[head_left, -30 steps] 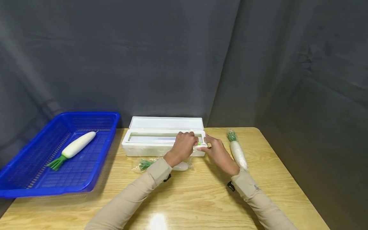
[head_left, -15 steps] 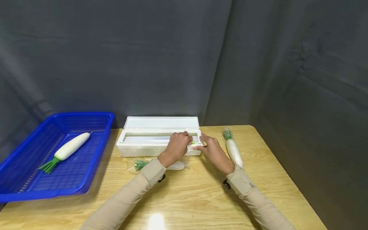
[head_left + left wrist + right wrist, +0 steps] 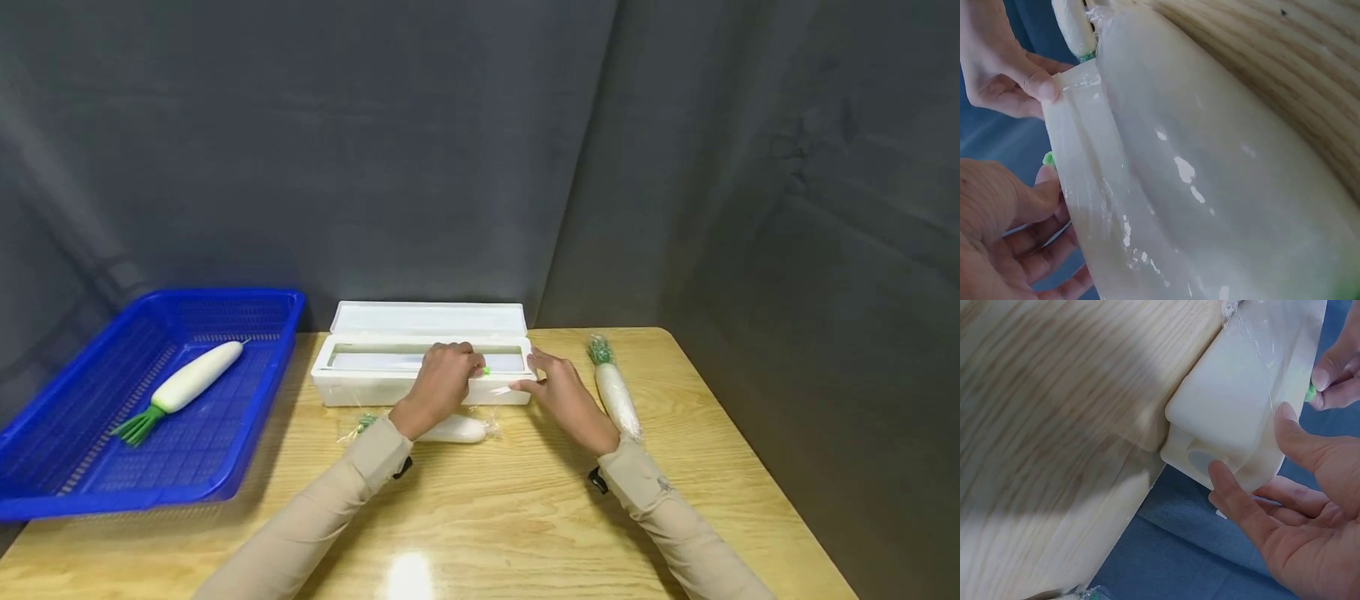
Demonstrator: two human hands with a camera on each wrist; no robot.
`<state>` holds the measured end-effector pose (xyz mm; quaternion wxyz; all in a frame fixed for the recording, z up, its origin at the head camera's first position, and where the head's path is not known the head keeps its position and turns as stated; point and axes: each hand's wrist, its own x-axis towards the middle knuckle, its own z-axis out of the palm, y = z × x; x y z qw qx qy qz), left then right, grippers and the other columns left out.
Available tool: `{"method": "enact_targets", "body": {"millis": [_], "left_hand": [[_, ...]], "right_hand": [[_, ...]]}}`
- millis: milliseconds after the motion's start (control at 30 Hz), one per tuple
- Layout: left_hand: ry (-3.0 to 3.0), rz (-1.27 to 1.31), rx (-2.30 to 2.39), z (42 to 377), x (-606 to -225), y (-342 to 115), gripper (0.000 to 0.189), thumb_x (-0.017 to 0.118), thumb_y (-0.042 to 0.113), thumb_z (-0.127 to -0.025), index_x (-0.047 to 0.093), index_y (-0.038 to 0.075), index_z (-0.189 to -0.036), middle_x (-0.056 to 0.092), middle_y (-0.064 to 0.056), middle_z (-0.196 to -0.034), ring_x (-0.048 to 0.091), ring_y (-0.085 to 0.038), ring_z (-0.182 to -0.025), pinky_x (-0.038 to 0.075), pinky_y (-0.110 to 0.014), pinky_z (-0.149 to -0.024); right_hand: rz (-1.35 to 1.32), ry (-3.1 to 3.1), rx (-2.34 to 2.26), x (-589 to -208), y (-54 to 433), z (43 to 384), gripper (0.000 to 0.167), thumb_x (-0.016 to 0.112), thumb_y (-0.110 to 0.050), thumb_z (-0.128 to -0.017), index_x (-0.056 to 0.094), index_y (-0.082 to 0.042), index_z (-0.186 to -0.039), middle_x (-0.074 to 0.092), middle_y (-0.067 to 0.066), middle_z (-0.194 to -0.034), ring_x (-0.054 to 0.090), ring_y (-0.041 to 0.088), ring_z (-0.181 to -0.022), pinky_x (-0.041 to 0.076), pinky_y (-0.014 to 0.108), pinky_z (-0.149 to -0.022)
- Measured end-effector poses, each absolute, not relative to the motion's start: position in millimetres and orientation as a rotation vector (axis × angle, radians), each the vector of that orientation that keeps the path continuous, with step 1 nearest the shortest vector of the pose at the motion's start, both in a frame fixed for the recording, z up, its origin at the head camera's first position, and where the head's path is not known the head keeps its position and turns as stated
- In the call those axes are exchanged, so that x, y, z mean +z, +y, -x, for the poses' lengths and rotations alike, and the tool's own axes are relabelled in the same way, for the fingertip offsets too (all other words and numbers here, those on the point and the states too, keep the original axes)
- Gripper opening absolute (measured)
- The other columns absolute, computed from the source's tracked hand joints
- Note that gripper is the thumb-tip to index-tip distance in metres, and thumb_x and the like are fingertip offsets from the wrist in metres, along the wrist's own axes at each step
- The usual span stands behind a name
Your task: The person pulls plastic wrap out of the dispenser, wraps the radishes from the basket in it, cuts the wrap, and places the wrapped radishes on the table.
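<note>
A white cling film dispenser [image 3: 352, 392] stands lengthwise at the back of the table, its lid [image 3: 429, 317] raised. My left hand [image 3: 438, 385] pinches a small green slide cutter [image 3: 486, 370] at the box's front top edge. Thumb and fingers of my right hand [image 3: 558, 392] grip the right end of the box, as the right wrist view shows [image 3: 1297, 531]. Clear film hangs over the front of the dispenser. Just before it lies a film-wrapped daikon radish [image 3: 457, 429], its green top partly behind my left forearm; this radish [image 3: 1210, 150] fills much of the left wrist view.
At left, a blue plastic basket [image 3: 258, 400] contains one unwrapped daikon [image 3: 197, 377] with green stalks. Another wrapped daikon [image 3: 617, 400] rests on the wooden table [image 3: 525, 525] to the right of my right hand. Dark grey curtains [image 3: 420, 150] hang behind and beside the table.
My left hand has slid the green cutter leftward along the dispenser's edge, away from my right hand. The right hand keeps its grip on the box end. The head view shifted slightly.
</note>
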<state>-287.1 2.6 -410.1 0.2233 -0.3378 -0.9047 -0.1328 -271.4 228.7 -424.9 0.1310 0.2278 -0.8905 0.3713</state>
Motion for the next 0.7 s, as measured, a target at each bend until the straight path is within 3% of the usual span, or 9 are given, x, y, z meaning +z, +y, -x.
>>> {"method": "enact_targets", "body": {"millis": [133,333,433,500,567,633,700], "left_hand": [[-2.480,0.885,-0.405,286.2,-411.7,-6.3,0.007,0.076,0.013,-0.092,0.081,0.008,-0.093,0.076,-0.007,-0.088,0.074,-0.025,-0.082,0.060,-0.047,-0.085],[-2.438,0.865,-0.431,284.2,-412.6,-25.1,0.006,0.077,0.013,-0.091,0.080,0.007,-0.091,0.074,-0.006,-0.085,0.073,-0.026,-0.080,0.059,-0.047,-0.080],[-2.438,0.844,-0.405,281.6,-412.7,-38.5,0.004,0.078,0.011,-0.091,0.080,0.008,-0.091,0.074,-0.006,-0.085,0.073,-0.027,-0.080,0.059,-0.048,-0.080],[-2.437,0.813,-0.387,279.7,-413.2,-48.3,0.002,0.080,0.009,-0.089,0.080,0.008,-0.091,0.074,-0.006,-0.085,0.072,-0.027,-0.080,0.058,-0.049,-0.080],[-2.430,0.788,-0.372,277.6,-413.4,-57.4,0.003,0.081,0.007,-0.088,0.080,0.009,-0.090,0.073,-0.006,-0.085,0.072,-0.027,-0.080,0.058,-0.051,-0.081],[-2.416,0.778,-0.363,276.3,-413.5,-64.0,0.004,0.081,0.006,-0.087,0.079,0.009,-0.090,0.073,-0.006,-0.085,0.072,-0.028,-0.080,0.058,-0.053,-0.082],[-2.418,0.773,-0.352,274.6,-413.7,-68.6,0.005,0.082,0.006,-0.087,0.079,0.008,-0.091,0.074,-0.006,-0.086,0.072,-0.028,-0.080,0.058,-0.053,-0.082]], "right_hand": [[-0.658,-2.588,1.087,-425.6,228.5,270.9,0.010,0.081,-0.009,-0.089,0.072,-0.004,-0.090,0.054,0.038,-0.141,0.056,0.045,-0.133,0.054,0.052,-0.101],[-0.670,-2.582,1.076,-424.8,225.5,271.1,0.021,0.080,-0.010,-0.090,0.062,-0.007,-0.080,0.055,0.036,-0.141,0.058,0.045,-0.132,0.058,0.048,-0.096],[-0.676,-2.595,1.080,-424.9,224.8,270.7,0.032,0.080,-0.011,-0.091,0.053,-0.007,-0.075,0.055,0.037,-0.141,0.071,0.045,-0.105,0.060,0.037,-0.076],[-0.667,-2.601,1.067,-425.1,225.4,270.2,0.041,0.080,-0.012,-0.092,0.045,-0.009,-0.072,0.054,0.039,-0.141,0.072,0.039,-0.085,0.052,0.031,-0.066],[-0.651,-2.603,1.066,-425.3,226.6,269.8,0.044,0.080,-0.012,-0.091,0.042,-0.009,-0.071,0.054,0.040,-0.141,0.064,0.027,-0.062,0.048,0.027,-0.061],[-0.633,-2.604,1.065,-425.4,227.6,269.6,0.043,0.080,-0.012,-0.091,0.042,-0.009,-0.071,0.053,0.040,-0.141,0.058,0.018,-0.054,0.047,0.025,-0.059],[-0.635,-2.603,1.080,-426.7,227.8,270.1,0.035,0.080,-0.011,-0.091,0.051,-0.005,-0.073,0.051,0.042,-0.142,0.061,0.018,-0.055,0.054,0.026,-0.062]]}}
